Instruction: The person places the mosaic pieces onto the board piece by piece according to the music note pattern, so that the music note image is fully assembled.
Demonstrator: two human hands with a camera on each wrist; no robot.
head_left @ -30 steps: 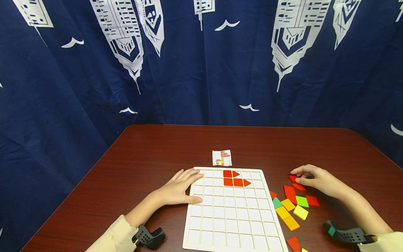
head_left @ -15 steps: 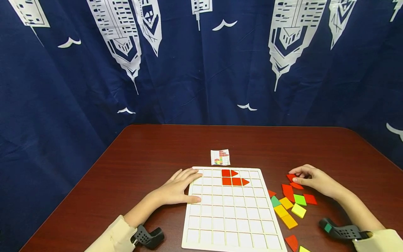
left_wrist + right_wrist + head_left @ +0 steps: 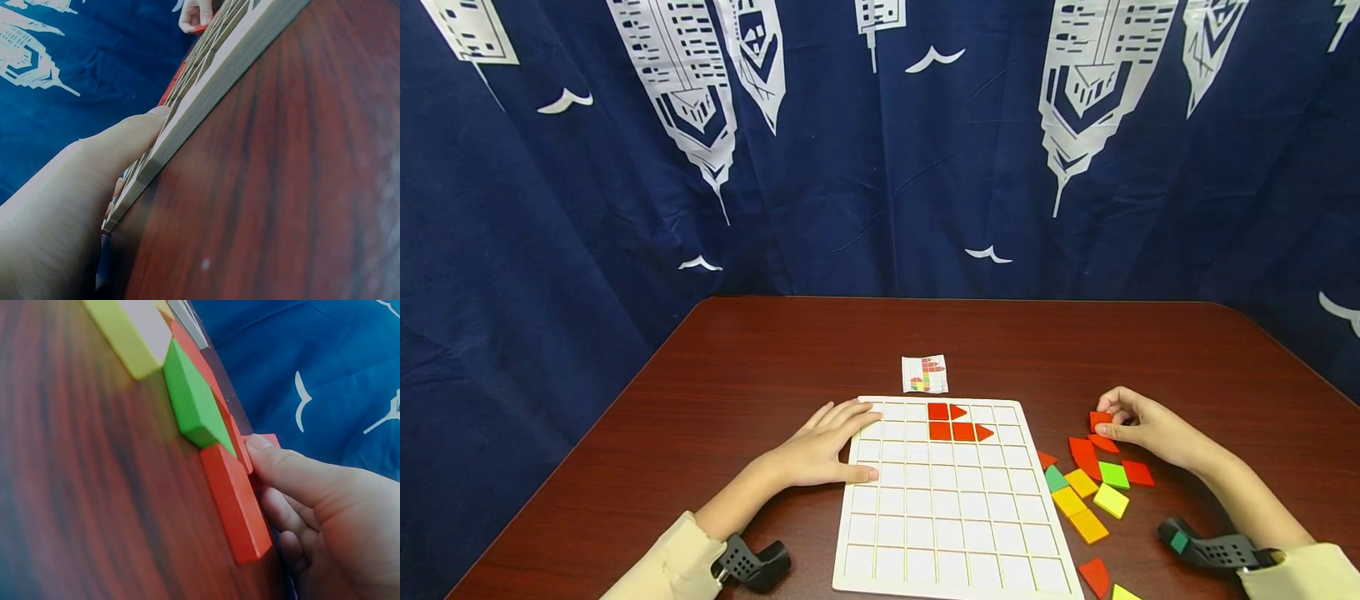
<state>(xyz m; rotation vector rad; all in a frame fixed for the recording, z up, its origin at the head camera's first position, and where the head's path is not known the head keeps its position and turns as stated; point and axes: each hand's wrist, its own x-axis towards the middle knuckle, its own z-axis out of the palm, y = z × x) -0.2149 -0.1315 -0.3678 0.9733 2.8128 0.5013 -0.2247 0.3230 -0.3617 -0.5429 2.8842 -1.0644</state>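
- Pinches a red tile (image 3: 1101,419) between thumb and fingers of the right hand (image 3: 1142,425), right of the board's far right corner; cannot tell whether lifted off the table (image 3: 790,350).
- Rests the left hand (image 3: 825,447), straight-fingered and relaxed, across the left edge of the white board (image 3: 940,527), thumb lapping over the rim.
- Leaves a stretch of wood between the held tile and the board's right edge.
- Crowds that edge further down with a teal tile (image 3: 1056,479) and orange tiles (image 3: 1069,503).
- Shows red pieces (image 3: 940,432) in the board's two far rows, with white squares on both sides.
- Sits just beyond the far edge: a picture card (image 3: 925,375).
- Meets blue cloth (image 3: 820,192) behind the table's far edge.
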